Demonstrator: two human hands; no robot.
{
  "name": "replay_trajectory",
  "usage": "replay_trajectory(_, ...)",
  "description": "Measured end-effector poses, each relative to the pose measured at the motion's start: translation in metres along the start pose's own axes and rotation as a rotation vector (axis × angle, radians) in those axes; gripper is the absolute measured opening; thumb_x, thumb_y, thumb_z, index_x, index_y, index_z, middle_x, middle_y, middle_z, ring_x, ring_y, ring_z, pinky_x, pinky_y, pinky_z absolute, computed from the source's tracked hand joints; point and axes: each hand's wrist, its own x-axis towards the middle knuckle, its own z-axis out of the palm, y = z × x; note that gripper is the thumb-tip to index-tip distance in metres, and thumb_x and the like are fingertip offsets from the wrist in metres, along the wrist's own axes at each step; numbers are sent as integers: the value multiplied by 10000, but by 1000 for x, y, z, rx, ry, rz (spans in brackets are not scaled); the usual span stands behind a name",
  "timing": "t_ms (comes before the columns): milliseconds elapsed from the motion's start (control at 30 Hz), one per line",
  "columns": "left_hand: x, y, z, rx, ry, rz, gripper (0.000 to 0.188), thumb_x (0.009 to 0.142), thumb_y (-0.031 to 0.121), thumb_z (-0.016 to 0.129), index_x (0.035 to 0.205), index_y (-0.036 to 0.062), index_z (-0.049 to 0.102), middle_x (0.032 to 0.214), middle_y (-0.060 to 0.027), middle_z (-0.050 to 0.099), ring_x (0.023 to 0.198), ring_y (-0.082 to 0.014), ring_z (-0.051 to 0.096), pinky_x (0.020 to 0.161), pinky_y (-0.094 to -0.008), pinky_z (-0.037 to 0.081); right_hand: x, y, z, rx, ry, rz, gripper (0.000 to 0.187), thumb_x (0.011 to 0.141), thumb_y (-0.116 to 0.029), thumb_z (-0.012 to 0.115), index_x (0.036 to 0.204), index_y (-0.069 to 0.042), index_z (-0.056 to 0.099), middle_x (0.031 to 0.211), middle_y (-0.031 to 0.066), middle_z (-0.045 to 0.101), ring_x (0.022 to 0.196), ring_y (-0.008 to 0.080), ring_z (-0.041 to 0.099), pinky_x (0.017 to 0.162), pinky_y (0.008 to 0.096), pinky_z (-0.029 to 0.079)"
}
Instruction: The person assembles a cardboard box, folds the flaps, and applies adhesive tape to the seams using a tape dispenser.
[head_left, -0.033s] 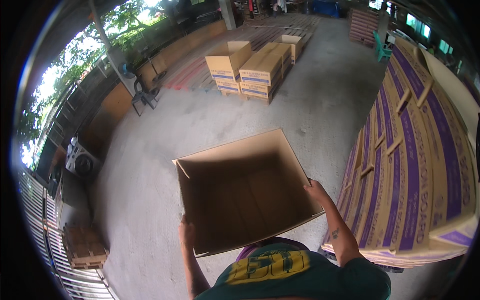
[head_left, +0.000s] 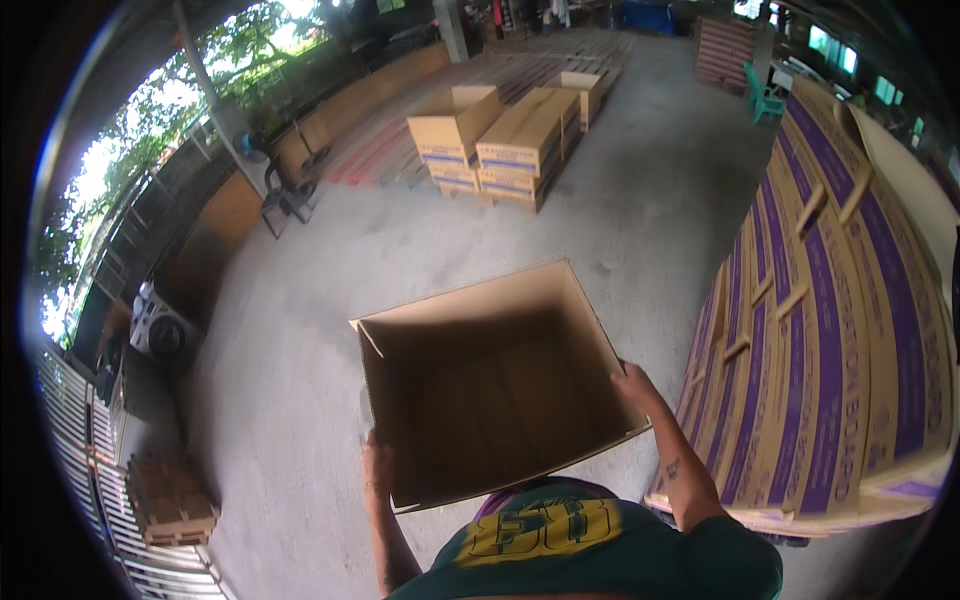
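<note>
I carry a large cardboard box (head_left: 500,400) in front of my body, its top uncovered and its brown inside bare. My left hand (head_left: 377,465) is closed on the box's left wall near the near corner. On the opposite side my right hand (head_left: 634,388) grips the right wall, fingers wrapped over the edge. The box tilts a little, its right side farther from me than its left near corner.
A tall stack of flattened cartons (head_left: 800,350) with purple stripes stands close on my right. Ahead, several cartons (head_left: 520,140) sit on a pallet. A washing machine (head_left: 162,325), a dark chair (head_left: 288,200) and wooden pallets (head_left: 172,500) line the left; a green chair (head_left: 763,95) stands far right.
The box and my hands have shifted very slightly to the right in the view. Both hands keep their hold on it.
</note>
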Motion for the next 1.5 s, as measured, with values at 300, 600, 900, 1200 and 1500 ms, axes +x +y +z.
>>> replay_trajectory(300, 235, 189, 66, 31, -151, 329, 460, 847, 99, 420, 1306, 77, 421, 933, -315, 622, 903, -503, 578, 774, -569, 454, 139, -80, -100, 53, 223, 204, 422, 878, -134, 535, 1266, 32, 514, 1195, 161, 604, 1140, 265, 539, 980, 350, 380)
replay_trajectory(600, 382, 348, 197, -23, -281, 404, 413, 882, 106, 419, 1295, 99, 415, 900, -317, 619, 855, -505, 583, 743, -586, 454, 280, -31, -183, 248, 401, 272, 367, 910, -130, 538, 1244, 23, 530, 1077, 90, 627, 968, 185, 571, 886, 323, 417)
replay_trajectory(900, 540, 504, 280, 11, -238, 403, 441, 862, 121, 439, 1301, 94, 426, 918, -311, 621, 864, -506, 585, 762, -575, 466, 512, -54, -293, 228, 350, 278, 360, 906, -111, 530, 1242, 19, 528, 1142, 107, 610, 1048, 193, 559, 931, 329, 406)
replay_trajectory(1200, 657, 615, 386, -24, -165, 351, 443, 877, 125, 462, 1317, 139, 421, 879, -273, 629, 794, -488, 590, 671, -558, 477, 686, -44, -371, 320, 396, 229, 341, 916, -112, 530, 1234, 11, 538, 1130, 88, 618, 1012, 170, 570, 884, 305, 431)
replay_trajectory(1500, 861, 777, 482, -89, -222, 484, 426, 856, 83, 430, 1279, 124, 447, 863, -304, 616, 817, -504, 580, 710, -579, 457, 880, -76, -432, 259, 497, 390, 357, 916, -109, 522, 1253, 9, 525, 1134, 98, 618, 1064, 190, 560, 918, 339, 423)
